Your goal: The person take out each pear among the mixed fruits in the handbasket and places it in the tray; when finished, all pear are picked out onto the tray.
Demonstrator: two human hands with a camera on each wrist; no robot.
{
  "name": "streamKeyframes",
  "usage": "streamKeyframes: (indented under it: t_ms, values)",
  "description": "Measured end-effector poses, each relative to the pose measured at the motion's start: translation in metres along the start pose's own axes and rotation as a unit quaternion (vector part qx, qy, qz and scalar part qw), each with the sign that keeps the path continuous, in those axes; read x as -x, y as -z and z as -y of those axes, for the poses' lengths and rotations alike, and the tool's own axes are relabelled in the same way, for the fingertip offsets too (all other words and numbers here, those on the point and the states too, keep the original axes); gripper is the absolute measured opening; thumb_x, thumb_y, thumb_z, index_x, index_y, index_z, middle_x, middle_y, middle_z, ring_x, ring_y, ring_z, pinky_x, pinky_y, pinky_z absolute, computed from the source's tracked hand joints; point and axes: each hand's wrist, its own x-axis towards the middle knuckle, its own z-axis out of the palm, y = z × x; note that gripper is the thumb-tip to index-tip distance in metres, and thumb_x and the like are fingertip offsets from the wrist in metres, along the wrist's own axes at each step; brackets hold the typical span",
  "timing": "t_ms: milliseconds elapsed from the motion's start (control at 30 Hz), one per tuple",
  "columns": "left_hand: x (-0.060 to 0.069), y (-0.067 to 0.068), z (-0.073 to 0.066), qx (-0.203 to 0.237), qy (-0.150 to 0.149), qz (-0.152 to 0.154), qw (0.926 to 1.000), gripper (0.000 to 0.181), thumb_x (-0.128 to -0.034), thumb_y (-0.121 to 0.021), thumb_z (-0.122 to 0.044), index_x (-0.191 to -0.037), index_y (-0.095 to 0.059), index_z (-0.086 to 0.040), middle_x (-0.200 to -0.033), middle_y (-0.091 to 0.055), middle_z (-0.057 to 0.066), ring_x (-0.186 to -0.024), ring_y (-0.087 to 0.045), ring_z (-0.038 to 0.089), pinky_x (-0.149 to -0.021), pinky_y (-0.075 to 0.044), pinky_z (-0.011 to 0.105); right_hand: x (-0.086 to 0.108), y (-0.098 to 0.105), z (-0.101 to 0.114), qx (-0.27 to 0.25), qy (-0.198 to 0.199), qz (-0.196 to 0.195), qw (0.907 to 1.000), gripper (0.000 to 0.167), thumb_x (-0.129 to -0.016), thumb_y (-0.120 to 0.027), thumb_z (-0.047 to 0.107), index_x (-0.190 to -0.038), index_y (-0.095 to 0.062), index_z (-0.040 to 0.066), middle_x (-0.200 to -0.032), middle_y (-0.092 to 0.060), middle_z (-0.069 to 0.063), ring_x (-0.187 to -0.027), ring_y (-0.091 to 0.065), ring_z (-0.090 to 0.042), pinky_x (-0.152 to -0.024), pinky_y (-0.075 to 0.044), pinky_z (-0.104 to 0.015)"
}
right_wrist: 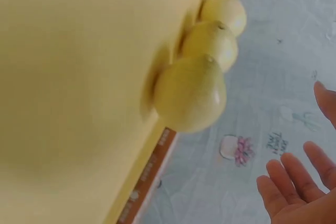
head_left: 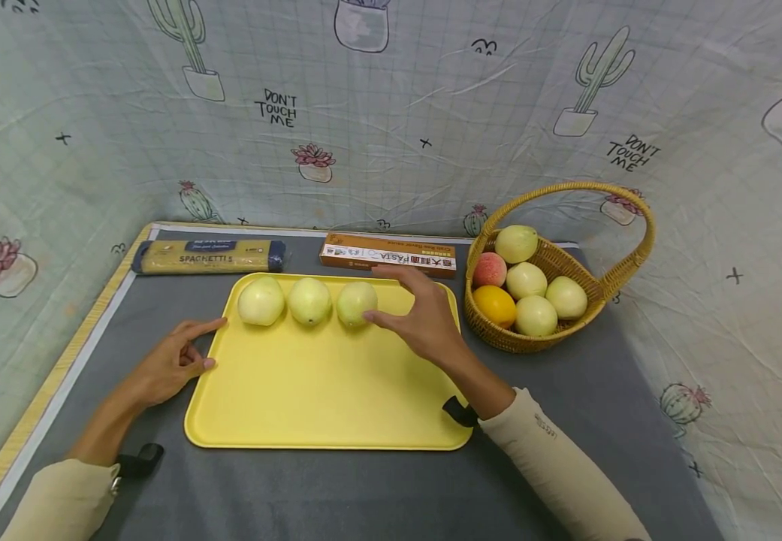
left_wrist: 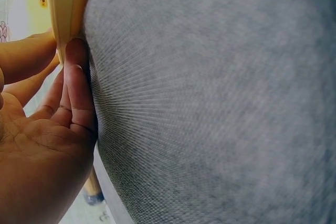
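Three pale green round fruits stand in a row along the far side of a yellow tray (head_left: 323, 391). My left hand (head_left: 161, 368) touches the tray's left rim, index finger extended and thumb lower down; in the left wrist view the left hand (left_wrist: 44, 145) has its fingertips at the rim, close to the grey cloth. My right hand (head_left: 427, 319) is over the tray with thumb and fingers spread, its thumb beside the rightmost fruit (head_left: 355, 303). In the right wrist view the right hand (right_wrist: 304, 198) holds nothing and appears apart from that fruit (right_wrist: 190, 95).
A spaghetti pack (head_left: 211, 257) and a brown-and-white pasta box (head_left: 387, 254) lie behind the tray. At its right stands a handled wicker basket (head_left: 512, 343) with several pale fruits, an orange (head_left: 494, 306) and a peach (head_left: 490, 269). A patterned cloth (head_left: 397, 113) hangs behind.
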Motion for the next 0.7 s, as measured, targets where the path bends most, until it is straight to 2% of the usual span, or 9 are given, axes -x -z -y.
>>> streamKeyframes:
  t_ms: [133,400,533,700]
  values:
    - [0.0,0.001,-0.001,-0.001,0.004,0.002,1.0,0.068,-0.0998,-0.073,-0.005,-0.161,-0.043,-0.001,-0.139,-0.047,0.028,-0.075,-0.05,0.009,-0.065,-0.043,0.024,0.006,0.017,0.006,0.001,0.018,-0.024,0.9996,0.064,-0.084,-0.094,0.028,-0.142,-0.069,0.019,-0.142,-0.068,-0.001,-0.137,-0.062,-0.022,-0.116,-0.049,-0.045]
    - [0.0,0.001,-0.003,-0.002,0.011,0.005,0.9999,0.069,-0.0997,-0.073,-0.005,-0.161,-0.043,-0.002,-0.137,-0.048,0.027,-0.076,-0.05,0.009,-0.066,-0.043,0.025,0.017,0.053,0.013,-0.023,0.049,-0.077,0.9956,0.063,-0.08,-0.096,0.016,-0.138,-0.071,0.013,-0.136,-0.072,-0.004,-0.129,-0.068,-0.024,-0.114,-0.05,-0.04]
    - [0.0,0.002,-0.005,-0.001,0.013,0.007,0.9999,0.069,-0.1001,-0.072,-0.005,-0.162,-0.043,-0.002,-0.138,-0.047,0.027,-0.076,-0.051,0.01,-0.066,-0.043,0.025,0.022,0.071,0.012,-0.018,0.056,-0.106,0.9927,0.062,-0.078,-0.096,0.01,-0.136,-0.073,0.012,-0.133,-0.073,-0.005,-0.126,-0.068,-0.024,-0.11,-0.051,-0.033]
    - [0.0,0.002,-0.006,-0.001,0.014,0.009,0.9999,0.068,-0.1002,-0.072,-0.006,-0.161,-0.043,-0.001,-0.138,-0.047,0.027,-0.076,-0.051,0.01,-0.066,-0.043,0.025,0.028,0.09,0.005,-0.006,0.046,-0.135,0.9898,0.061,-0.078,-0.095,0.005,-0.135,-0.074,0.013,-0.132,-0.074,-0.007,-0.124,-0.067,-0.017,-0.106,-0.051,-0.022]
